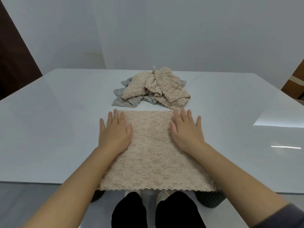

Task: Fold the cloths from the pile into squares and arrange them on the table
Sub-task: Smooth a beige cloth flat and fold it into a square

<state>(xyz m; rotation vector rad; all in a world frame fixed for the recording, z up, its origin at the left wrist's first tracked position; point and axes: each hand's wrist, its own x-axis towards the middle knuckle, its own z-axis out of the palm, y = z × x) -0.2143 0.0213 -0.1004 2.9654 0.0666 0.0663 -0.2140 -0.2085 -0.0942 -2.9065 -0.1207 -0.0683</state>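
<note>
Both flat, straight-fingered, the left hand (115,134) and right hand (185,130) press the beige cloth (153,155), gripping nothing.

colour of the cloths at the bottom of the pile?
Grey cloths, under the beige ones; head view shows it best.

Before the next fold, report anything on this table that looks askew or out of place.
One small thing: the beige cloth, pressed flat under the left hand and right hand, slightly overhangs the near edge of the table. The pile behind it is jumbled, as an unfolded pile would be.
</note>
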